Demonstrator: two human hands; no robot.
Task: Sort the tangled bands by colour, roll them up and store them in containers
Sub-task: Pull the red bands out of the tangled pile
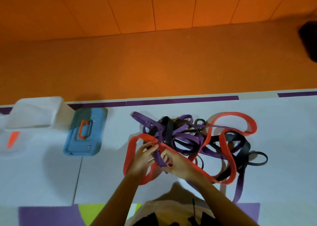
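White worktop fills the lower half of the view. At its near edge lie a purple mat and a yellow-green patch, with the person's tan clothing between the forearms.

Just beyond, near the middle of the near edge, both hands work close together. The left hand has its fingers curled round a folded purple band, and the right hand pinches the same band from the other side. A red band loops around both wrists and runs off to the right.

Past the hands, the tangle of bands lies on the worktop's centre, toward the far edge. Purple, red and black bands cross over one another there, and one purple strand trails back to the near edge on the right.

To the left, well apart from the tangle, a closed blue container with an orange handle lies flat. Further left, a clear plastic container stands at the far edge, and nearer is a clear lid with an orange mark, blurred.

Purple tape lines the far edge. Beyond it lies orange floor, and a dark blurred object sits at the upper right.
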